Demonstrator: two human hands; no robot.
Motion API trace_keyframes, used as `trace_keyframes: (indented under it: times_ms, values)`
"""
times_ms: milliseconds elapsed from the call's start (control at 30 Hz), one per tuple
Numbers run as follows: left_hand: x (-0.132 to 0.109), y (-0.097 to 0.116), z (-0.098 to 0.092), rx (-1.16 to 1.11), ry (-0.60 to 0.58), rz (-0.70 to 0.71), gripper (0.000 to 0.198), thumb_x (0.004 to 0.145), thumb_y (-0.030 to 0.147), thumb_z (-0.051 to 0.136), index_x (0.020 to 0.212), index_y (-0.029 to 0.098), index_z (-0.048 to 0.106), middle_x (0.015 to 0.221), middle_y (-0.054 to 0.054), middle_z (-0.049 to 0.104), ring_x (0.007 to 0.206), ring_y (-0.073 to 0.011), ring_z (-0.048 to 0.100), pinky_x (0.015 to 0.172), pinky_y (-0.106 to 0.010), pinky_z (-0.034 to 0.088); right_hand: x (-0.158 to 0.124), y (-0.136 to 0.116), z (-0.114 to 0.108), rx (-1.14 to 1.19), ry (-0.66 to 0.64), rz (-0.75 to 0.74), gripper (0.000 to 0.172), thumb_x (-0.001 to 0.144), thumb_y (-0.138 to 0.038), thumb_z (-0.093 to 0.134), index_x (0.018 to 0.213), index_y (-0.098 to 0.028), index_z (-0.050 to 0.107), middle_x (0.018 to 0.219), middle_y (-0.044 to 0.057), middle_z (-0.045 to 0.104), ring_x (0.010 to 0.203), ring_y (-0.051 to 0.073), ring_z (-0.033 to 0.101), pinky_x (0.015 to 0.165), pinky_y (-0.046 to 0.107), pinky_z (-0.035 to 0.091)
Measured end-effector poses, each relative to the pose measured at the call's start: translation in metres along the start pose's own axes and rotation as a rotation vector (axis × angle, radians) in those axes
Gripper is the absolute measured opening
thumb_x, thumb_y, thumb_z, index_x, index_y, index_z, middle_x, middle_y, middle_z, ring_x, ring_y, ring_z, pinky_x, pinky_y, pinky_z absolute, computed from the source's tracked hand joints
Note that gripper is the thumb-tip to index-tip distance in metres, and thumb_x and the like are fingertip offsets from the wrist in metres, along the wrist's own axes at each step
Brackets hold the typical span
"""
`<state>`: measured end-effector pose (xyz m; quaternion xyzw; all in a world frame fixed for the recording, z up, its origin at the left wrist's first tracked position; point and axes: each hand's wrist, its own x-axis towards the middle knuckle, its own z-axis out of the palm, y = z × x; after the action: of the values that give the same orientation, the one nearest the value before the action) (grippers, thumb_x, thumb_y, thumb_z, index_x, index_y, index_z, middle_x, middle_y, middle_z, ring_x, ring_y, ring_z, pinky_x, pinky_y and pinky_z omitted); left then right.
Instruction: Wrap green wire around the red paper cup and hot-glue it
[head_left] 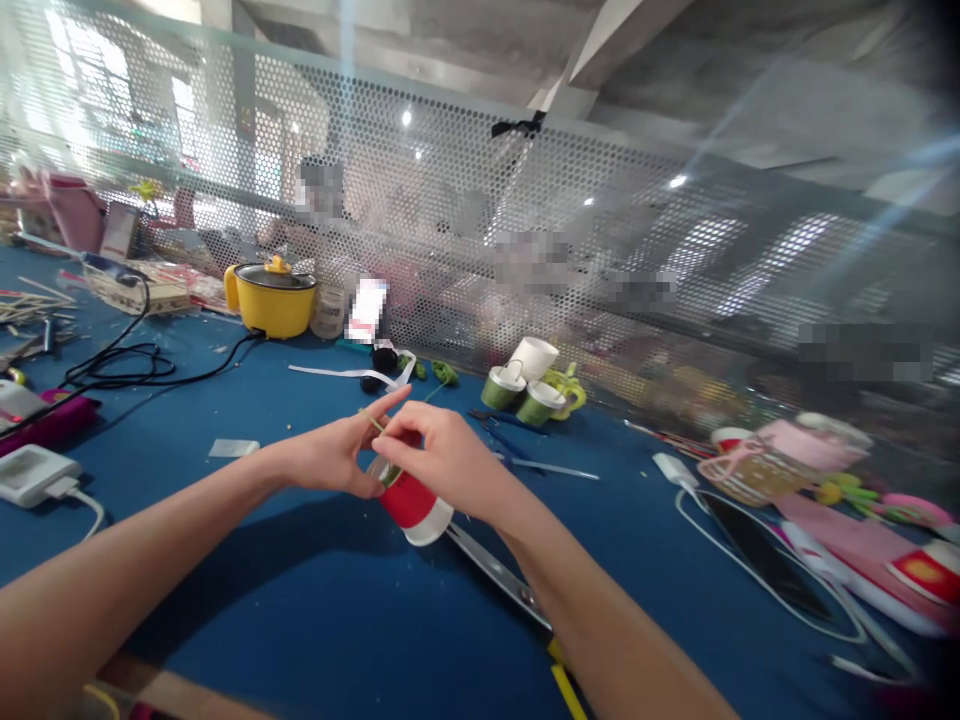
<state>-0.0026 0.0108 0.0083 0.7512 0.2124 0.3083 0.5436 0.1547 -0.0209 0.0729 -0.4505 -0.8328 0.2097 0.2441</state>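
Note:
A red and white paper cup (pixel 412 505) is tilted with its mouth toward my left hand (pixel 334 452), and something green shows inside. My left thumb grips the cup's rim, while the index finger stretches out beyond it. Above the mouth, my right hand (pixel 450 455) pinches a thin green strand (pixel 372 420) between thumb and fingertips. The strand's lower end is hidden by my fingers. Large scissors (pixel 499 572) with yellow handles lie beside the cup, partly under my right forearm.
Green-wrapped cups (pixel 502 388) stand ahead beside a white paper roll (pixel 534 355). A yellow electric pot (pixel 274 300) with a black cable is at the back left. Rightward lie a dark phone (pixel 765 555) and white cables. A perforated metal screen (pixel 450 200) borders the blue table (pixel 300 620).

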Motion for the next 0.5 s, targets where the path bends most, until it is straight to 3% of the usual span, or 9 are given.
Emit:
trace_keyframes:
  times_ms: [133,500]
  values:
    - [0.001,-0.001,0.000,-0.082,-0.004,0.008,0.106,0.060,0.006,0.065,0.145,0.028,0.004,0.110,-0.005,0.053,0.108,-0.0220,0.052,0.100,-0.046,0.036,-0.011,0.015,-0.009,0.106,0.084,0.081,0.016,0.080,-0.024,0.056,0.066,-0.017,0.057,0.068,0.000,0.057,0.063,0.013,0.051,0.059,0.026,0.040]
    - [0.000,0.001,0.007,-0.107,-0.023,0.016,0.106,0.061,0.002,0.063,0.145,0.029,0.004,0.115,-0.006,0.050,0.114,-0.0216,0.049,0.107,-0.050,0.028,-0.021,0.038,-0.001,0.138,0.142,0.158,0.021,0.083,-0.030,0.051,0.065,-0.019,0.048,0.061,-0.003,0.049,0.061,0.012,0.045,0.057,0.026,0.036]
